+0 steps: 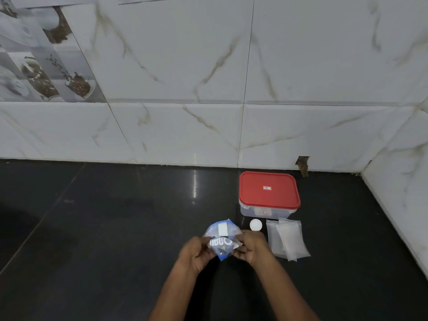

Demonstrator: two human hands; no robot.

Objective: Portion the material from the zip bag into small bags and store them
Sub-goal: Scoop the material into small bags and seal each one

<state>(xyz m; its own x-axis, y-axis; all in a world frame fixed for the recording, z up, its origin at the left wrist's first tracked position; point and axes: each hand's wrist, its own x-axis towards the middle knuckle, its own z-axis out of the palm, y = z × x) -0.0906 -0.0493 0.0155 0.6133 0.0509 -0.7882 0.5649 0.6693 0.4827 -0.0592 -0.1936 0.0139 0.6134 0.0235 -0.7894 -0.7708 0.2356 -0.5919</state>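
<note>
While both hands pinch the zip bag (pixel 221 239) just above the dark counter (pixel 115 239), left hand (pixel 195 253) on its left edge and right hand (pixel 251 247) on its right, the mouth looks ready to open. Best to peel the seal evenly and keep it upright. Just right lie the small bags (pixel 287 239), beyond them a white disc (pixel 256 225), and farther off the red-lidded box (pixel 268 193).

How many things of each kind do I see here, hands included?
Zip bag: 1
Box with red lid: 1
White round object: 1
Pile of small clear bags: 1
Hands: 2 (left hand, right hand)
Total: 6
</note>
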